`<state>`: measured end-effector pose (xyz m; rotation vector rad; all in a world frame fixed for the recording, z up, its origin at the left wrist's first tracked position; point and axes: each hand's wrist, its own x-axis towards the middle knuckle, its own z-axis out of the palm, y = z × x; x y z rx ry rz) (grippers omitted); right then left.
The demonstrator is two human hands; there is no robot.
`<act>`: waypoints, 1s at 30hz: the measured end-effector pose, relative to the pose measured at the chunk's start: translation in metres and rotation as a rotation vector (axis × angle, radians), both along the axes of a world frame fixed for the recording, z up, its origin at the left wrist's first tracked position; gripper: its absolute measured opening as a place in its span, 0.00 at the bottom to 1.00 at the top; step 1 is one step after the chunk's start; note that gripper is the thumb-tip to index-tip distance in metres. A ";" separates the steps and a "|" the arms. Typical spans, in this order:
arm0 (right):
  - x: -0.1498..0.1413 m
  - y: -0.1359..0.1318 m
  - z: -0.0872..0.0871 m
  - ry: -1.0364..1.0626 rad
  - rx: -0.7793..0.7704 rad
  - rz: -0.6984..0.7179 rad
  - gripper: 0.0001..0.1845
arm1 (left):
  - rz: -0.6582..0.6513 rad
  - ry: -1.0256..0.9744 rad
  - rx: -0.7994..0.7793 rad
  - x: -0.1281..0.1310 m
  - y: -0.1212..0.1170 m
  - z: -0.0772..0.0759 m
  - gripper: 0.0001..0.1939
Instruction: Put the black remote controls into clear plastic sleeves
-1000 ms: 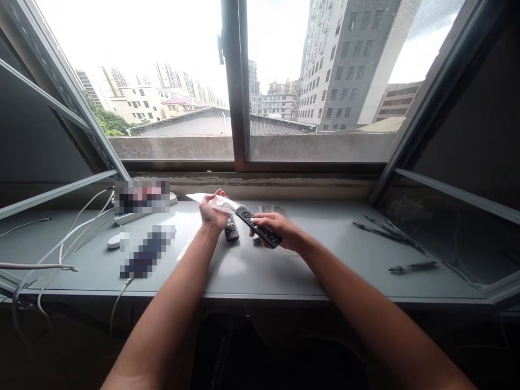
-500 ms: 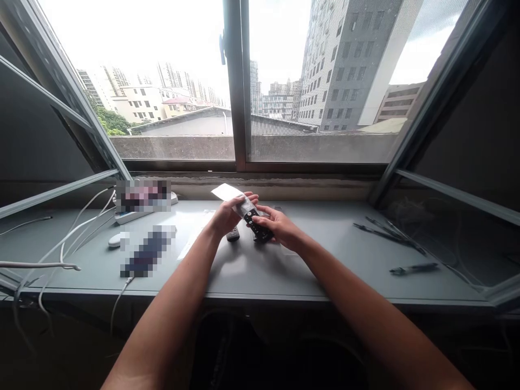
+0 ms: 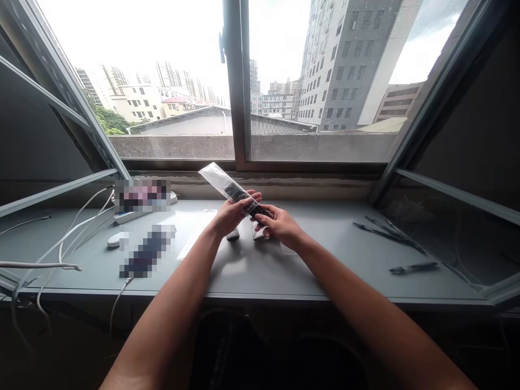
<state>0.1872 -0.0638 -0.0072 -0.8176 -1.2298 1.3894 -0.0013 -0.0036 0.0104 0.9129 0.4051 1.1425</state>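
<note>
Plastic bag point(image 3: 213, 176) and black remote point(image 3: 260, 212) are held up above the counter point(image 3: 325, 271), near its middle. Most of the remote is covered by the see-through bag. They are tilted, with the bag's far end pointed up and to the left, toward the window point(image 3: 179, 119).

The bag, with the remote in it, is grasped by the left hand point(image 3: 231, 215), with the thumb on top. The near end of the remote is pinched by the right hand point(image 3: 280, 225). The two hands are held close together.

A second remote point(image 3: 233, 235) is partly hidden by the left hand on the counter. Something shiny in clear wrap point(image 3: 258, 233) is seen just beside it, below the right hand; what it is cannot be told.

On the left, a dark thing point(image 3: 146, 254) is blurred out, and a white cord point(image 3: 116, 303) is joined to its near end. A small white round thing point(image 3: 115, 240) is set near it. On the right, a pen point(image 3: 413, 268) is laid apart from a bunch of thin dark sticks point(image 3: 388, 234).
</note>
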 end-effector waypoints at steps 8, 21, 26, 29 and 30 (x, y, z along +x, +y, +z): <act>0.000 -0.002 0.003 -0.038 -0.028 -0.041 0.25 | 0.163 -0.052 0.038 -0.008 0.012 0.000 0.17; 0.001 0.001 -0.002 -0.053 0.029 -0.057 0.26 | 0.133 0.106 0.041 0.007 0.007 -0.010 0.16; 0.002 0.000 -0.002 -0.134 0.125 -0.049 0.30 | 0.200 0.104 0.025 0.005 0.010 -0.011 0.15; 0.001 -0.001 -0.002 -0.249 0.228 -0.144 0.28 | 0.155 0.128 0.040 0.005 0.007 -0.011 0.18; 0.001 -0.001 -0.002 -0.283 0.263 -0.177 0.29 | 0.123 0.143 0.047 0.006 0.006 -0.012 0.20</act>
